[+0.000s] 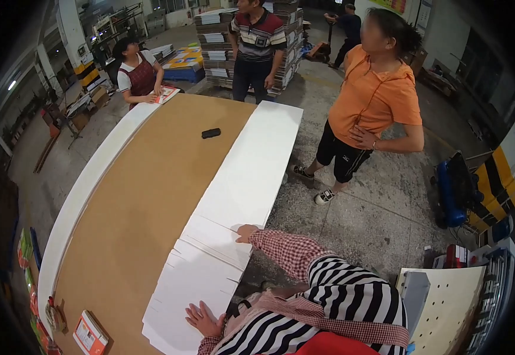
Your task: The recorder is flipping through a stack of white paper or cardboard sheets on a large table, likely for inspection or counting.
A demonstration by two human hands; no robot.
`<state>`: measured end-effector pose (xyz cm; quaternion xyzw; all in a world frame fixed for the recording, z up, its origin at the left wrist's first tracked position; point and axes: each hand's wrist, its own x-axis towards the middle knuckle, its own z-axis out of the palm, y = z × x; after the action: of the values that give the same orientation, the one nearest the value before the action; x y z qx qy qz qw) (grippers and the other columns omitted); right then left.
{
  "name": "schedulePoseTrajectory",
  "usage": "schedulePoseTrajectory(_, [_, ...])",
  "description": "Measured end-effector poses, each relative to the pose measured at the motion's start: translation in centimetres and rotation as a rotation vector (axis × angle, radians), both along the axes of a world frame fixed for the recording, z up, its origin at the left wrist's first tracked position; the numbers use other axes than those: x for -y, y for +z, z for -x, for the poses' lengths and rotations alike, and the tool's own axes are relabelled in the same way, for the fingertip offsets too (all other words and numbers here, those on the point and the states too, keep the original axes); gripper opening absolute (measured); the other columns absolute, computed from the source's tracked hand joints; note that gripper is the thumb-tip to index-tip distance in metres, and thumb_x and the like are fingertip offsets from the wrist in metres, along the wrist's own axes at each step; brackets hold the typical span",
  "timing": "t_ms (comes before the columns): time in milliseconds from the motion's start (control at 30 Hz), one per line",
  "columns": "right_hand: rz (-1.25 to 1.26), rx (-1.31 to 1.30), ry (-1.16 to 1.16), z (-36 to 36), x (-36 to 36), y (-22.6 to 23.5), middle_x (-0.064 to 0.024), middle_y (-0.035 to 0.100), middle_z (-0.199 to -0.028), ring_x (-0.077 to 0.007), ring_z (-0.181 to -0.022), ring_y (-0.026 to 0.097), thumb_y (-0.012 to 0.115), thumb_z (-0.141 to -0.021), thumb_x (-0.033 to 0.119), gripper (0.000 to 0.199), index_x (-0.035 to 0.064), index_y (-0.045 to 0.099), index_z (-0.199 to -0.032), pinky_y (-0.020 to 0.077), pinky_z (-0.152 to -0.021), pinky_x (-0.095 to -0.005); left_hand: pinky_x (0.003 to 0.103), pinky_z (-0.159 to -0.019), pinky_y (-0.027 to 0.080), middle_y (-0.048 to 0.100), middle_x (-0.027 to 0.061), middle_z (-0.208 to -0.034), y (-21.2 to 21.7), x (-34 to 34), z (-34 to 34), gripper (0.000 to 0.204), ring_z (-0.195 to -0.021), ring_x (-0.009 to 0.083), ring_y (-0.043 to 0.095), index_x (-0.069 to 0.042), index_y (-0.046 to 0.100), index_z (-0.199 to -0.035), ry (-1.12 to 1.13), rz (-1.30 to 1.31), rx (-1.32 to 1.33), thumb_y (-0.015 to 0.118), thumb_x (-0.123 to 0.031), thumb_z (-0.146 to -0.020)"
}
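A slotted white cardboard blank (189, 287) lies along the right side of the table. My left hand (204, 320) rests on it, palm down and fingers spread. Farther up, my right hand (246, 233) lies on the white cardboard near its right edge, beside several raised flap lines; its fingers show only in part and look laid on the surface. Neither hand visibly holds anything. Checked sleeves cover my forearms. Beyond the blank, more plain white cardboard (248, 163) stretches toward the far end.
The brown tabletop (145, 177) carries a black object (211, 134) and an orange-white printed box (90, 334). A person in orange (375, 100) stands right of the table. Two others (260, 41) (139, 71) are at its far end. A blue tank (451, 192) stands at right.
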<state>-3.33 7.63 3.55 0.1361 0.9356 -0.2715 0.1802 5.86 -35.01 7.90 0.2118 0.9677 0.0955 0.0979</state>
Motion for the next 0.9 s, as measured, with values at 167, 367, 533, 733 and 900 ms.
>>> schedulePoseTrajectory(167, [0.057, -0.196, -0.351, -3.7, 2.0, 2.3, -0.0166, 0.062, -0.112, -0.0316, -0.101, 0.060, 0.074, -0.080, 0.035, 0.034, 0.0059, 0.066, -0.096, 0.0499, -0.080, -0.0457, 0.063, -0.113, 0.004, 0.026, 0.0241, -0.150, 0.7, -0.2, 2.1, 0.096, -0.143, 0.0418, 0.015, -0.006, 0.039, -0.143, 0.026, -0.091, -0.017, 0.055, -0.073, -0.077])
schedulePoseTrajectory(367, [0.005, -0.209, -0.461, -4.3, 2.1, 3.3, -0.0159, 0.062, -0.105, -0.0319, -0.098, 0.061, 0.077, -0.077, 0.027, 0.032, 0.0074, 0.068, -0.100, 0.0511, -0.083, -0.0432, 0.061, -0.114, 0.004, 0.021, 0.0233, -0.155, -0.7, -0.4, 2.1, 0.091, -0.145, 0.0399, 0.012, -0.007, 0.038, -0.145, -0.095, -0.080, -0.095, 0.053, -0.069, -0.081])
schedulePoseTrajectory(533, [-0.030, -0.181, -0.496, -4.2, 2.6, 3.3, -0.0169, 0.062, -0.106, -0.0327, -0.100, 0.061, 0.078, -0.075, 0.030, 0.038, 0.0069, 0.067, -0.104, 0.0509, -0.086, -0.0433, 0.061, -0.114, 0.004, 0.020, 0.0232, -0.155, -0.5, -0.3, 2.2, 0.088, -0.146, 0.0402, 0.012, -0.008, 0.038, -0.145, -0.085, -0.102, -0.096, 0.054, -0.067, -0.082])
schedulePoseTrajectory(733, [-0.057, -0.161, -0.255, -2.7, 0.5, -1.6, -0.0207, 0.062, -0.109, -0.0380, -0.103, 0.059, 0.070, -0.078, 0.039, 0.045, 0.0045, 0.066, -0.106, 0.0479, -0.091, -0.0492, 0.064, -0.112, 0.006, 0.025, 0.0249, -0.154, -1.8, 0.0, 2.4, 0.088, -0.144, 0.0435, 0.016, -0.007, 0.039, -0.145, -0.074, -0.109, -0.088, 0.057, -0.065, -0.081])
schedulePoseTrajectory(900, [0.183, -0.212, -0.440, -2.5, -0.2, -2.9, -0.0152, 0.065, -0.090, -0.0296, -0.085, 0.061, 0.078, -0.073, 0.039, 0.043, 0.0035, 0.066, -0.093, 0.0501, -0.076, -0.0423, 0.060, -0.114, 0.006, 0.024, 0.0198, -0.156, -3.4, 0.5, 2.6, 0.084, -0.145, 0.0379, 0.017, -0.013, 0.037, -0.148, -0.124, -0.139, -0.197, 0.051, -0.068, -0.085])
